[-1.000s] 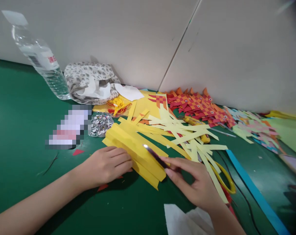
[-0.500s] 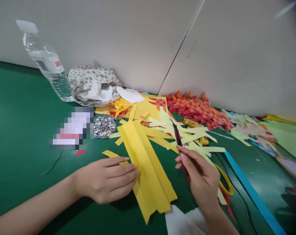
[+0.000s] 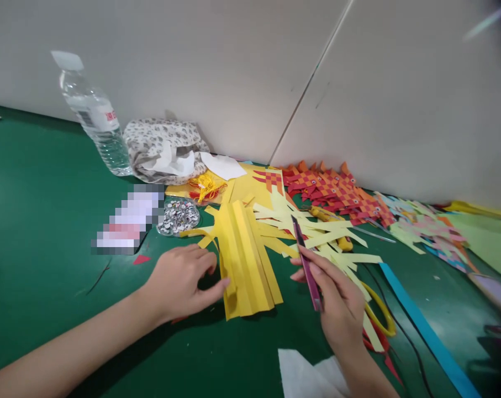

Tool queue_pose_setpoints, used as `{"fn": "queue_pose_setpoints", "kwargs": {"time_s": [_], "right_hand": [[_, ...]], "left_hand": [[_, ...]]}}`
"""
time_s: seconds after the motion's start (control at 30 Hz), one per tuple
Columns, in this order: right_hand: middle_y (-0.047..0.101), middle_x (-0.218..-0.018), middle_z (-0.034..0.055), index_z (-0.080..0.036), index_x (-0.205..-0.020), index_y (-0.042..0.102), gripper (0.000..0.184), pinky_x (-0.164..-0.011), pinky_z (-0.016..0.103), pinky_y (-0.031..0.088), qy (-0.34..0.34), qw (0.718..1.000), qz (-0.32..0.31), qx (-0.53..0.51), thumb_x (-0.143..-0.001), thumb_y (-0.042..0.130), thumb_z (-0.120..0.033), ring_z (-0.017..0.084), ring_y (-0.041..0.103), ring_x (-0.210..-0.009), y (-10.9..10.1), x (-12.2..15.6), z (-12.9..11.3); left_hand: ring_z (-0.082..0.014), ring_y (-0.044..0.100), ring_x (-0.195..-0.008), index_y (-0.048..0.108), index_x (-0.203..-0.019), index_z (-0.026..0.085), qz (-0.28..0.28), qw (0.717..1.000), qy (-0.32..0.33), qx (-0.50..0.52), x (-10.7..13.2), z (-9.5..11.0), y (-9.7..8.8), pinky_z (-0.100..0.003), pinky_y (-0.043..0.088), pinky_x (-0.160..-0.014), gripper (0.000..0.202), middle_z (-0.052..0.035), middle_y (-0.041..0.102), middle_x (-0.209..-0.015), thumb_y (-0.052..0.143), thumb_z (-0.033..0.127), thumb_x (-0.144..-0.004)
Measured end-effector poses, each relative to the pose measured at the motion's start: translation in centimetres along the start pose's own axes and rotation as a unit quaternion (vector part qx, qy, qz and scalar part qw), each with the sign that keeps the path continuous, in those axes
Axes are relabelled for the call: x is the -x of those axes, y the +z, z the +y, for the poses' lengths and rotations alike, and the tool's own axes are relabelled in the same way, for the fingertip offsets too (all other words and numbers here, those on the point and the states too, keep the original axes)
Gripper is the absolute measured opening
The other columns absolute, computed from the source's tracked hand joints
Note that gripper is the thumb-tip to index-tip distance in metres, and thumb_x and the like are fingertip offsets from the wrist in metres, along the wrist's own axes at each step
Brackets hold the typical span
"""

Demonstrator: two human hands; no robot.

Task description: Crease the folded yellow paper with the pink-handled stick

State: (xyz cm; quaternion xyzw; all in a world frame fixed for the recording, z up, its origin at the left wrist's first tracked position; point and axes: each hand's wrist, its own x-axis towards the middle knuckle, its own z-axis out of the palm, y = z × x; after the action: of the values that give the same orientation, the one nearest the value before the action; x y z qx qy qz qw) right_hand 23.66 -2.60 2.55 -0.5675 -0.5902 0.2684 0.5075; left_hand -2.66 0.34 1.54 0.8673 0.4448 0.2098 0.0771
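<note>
A folded yellow paper sheet (image 3: pixel 248 265) with lengthwise creases lies in front of me, over loose strips. At its left edge is my left hand (image 3: pixel 188 279), fingers curled and thumb stretched apart, the thumb tip at the paper. A thin curved yellow strip (image 3: pixel 202 234) lies just beyond these fingers. My right hand (image 3: pixel 337 296) is closed round a purple craft knife (image 3: pixel 310 276), its tip pointing away from me, to the right of the sheet. Pale yellow paper strips (image 3: pixel 328 237) are spread beyond the knife.
A water bottle (image 3: pixel 96 119), a patterned cloth pouch (image 3: pixel 163 132) and a phone-like blurred object (image 3: pixel 128 218) stand or lie left. Googly eyes (image 3: pixel 179 216) sit beside it. Red-orange woven paper fish (image 3: pixel 328 188) line the wall. Yellow-handled scissors (image 3: pixel 383 312) and a blue strip (image 3: pixel 424 326) lie right.
The yellow sheet has shifted away from me and turned straighter. My left hand has lifted its flat fingers off it and curled them. My right hand keeps the craft knife.
</note>
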Motion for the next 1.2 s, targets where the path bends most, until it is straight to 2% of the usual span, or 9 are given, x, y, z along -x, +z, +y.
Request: {"fn": "queue_pose_setpoints", "kwargs": {"time_s": [0.1,0.27,0.43,0.57,0.73,0.83,0.97,1.07,1.2], "right_hand": [[0.073,-0.108,0.0075,-0.023,-0.116,0.068,0.032,-0.069,0.033,0.06,0.036,0.998,-0.04,-0.015,-0.092,0.047,-0.027,0.022,0.071,-0.085,0.0,0.0,0.2],[0.073,-0.109,0.0079,-0.023,-0.119,0.066,0.032,-0.071,0.035,0.061,0.023,0.998,-0.053,0.01,-0.089,0.055,-0.025,0.026,0.071,-0.093,0.0,0.0,0.6],[0.076,-0.099,0.0066,-0.023,-0.107,0.072,0.029,-0.073,0.037,0.062,-0.022,0.997,0.05,0.046,-0.078,0.072,-0.023,0.023,0.073,-0.079,0.1,0.0,0.6],[0.076,-0.097,0.0061,-0.023,-0.105,0.072,0.028,-0.073,0.037,0.062,-0.046,0.994,0.093,0.044,-0.077,0.073,-0.024,0.022,0.073,-0.075,0.0,0.1,0.5],[0.076,-0.08,0.0056,-0.019,-0.096,0.073,0.021,-0.057,0.032,0.06,-0.031,0.989,0.129,0.065,-0.078,0.073,-0.031,0.019,0.069,-0.058,-0.1,0.2,0.2],[0.071,-0.063,0.0035,-0.016,-0.084,0.072,0.022,-0.041,0.026,0.051,-0.006,0.988,0.14,0.069,-0.079,0.072,-0.037,0.015,0.061,-0.045,0.0,0.2,0.0],[0.062,-0.055,-0.001,-0.017,-0.081,0.063,0.025,-0.035,0.021,0.042,0.02,0.986,0.168,0.012,-0.084,0.065,-0.042,0.011,0.053,-0.038,0.3,-0.1,-0.2],[0.055,-0.05,-0.005,-0.019,-0.078,0.055,0.028,-0.033,0.019,0.036,0.037,0.975,0.21,-0.07,-0.087,0.059,-0.045,0.009,0.047,-0.035,0.3,-0.6,-0.1],[0.047,-0.046,-0.0072,-0.021,-0.066,0.045,0.032,-0.032,0.019,0.029,0.084,0.958,0.221,-0.165,-0.089,0.055,-0.042,0.008,0.038,-0.034,-0.1,-1.6,0.0]], "left_hand": [[-0.0163,0.055,-0.057,0.051,-0.064,0.019,-0.047,0.998,-0.022,0.03,0.1,1.4,0.9,-0.026,0.033,-0.05,0.035,0.0012,0.058,-0.06,0.055,0.049,-0.082],[-0.0159,0.057,-0.063,0.052,-0.071,0.02,-0.041,0.995,-0.052,0.08,0.1,1.5,1.4,-0.025,0.036,-0.053,0.013,0.0015,0.059,-0.066,0.048,0.019,-0.083],[-0.0142,0.057,-0.074,0.047,-0.075,0.02,0.04,0.98,-0.022,0.196,-0.4,-0.1,-0.5,-0.025,0.045,-0.064,0.013,-0.0009,0.061,-0.08,0.043,0.021,-0.087],[-0.0091,0.046,-0.056,0.04,-0.07,0.02,0.08,0.947,-0.037,0.31,-0.6,-1.2,-1.9,-0.019,0.04,-0.049,0.018,0.003,0.048,-0.064,0.044,0.022,-0.087],[-0.0092,0.043,-0.051,0.03,-0.069,0.022,0.09,0.915,-0.051,0.39,-0.4,-2.1,-2.0,-0.02,0.038,-0.044,0.016,0.0031,0.04,-0.062,0.037,0.021,-0.084],[-0.0104,0.045,-0.054,0.036,-0.069,0.021,0.052,0.937,-0.06,0.341,-0.5,-2.2,-1.9,-0.021,0.04,-0.048,0.015,0.0026,0.045,-0.062,0.038,0.022,-0.084],[-0.0138,0.053,-0.067,0.048,-0.068,0.019,-0.012,0.986,-0.04,0.164,-0.8,-2.1,-1.4,-0.024,0.043,-0.06,0.008,0.0009,0.056,-0.069,0.047,0.018,-0.076],[-0.0172,0.054,-0.071,0.051,-0.07,0.02,0.004,0.998,-0.032,0.049,-0.8,-2.0,-0.6,-0.027,0.042,-0.062,0.009,-0.0004,0.058,-0.07,0.054,0.025,-0.076],[-0.017,0.054,-0.067,0.052,-0.071,0.02,0.003,0.999,-0.031,0.02,-0.5,-1.7,0.2,-0.027,0.039,-0.059,0.015,0.0001,0.059,-0.068,0.055,0.03,-0.081]]}}
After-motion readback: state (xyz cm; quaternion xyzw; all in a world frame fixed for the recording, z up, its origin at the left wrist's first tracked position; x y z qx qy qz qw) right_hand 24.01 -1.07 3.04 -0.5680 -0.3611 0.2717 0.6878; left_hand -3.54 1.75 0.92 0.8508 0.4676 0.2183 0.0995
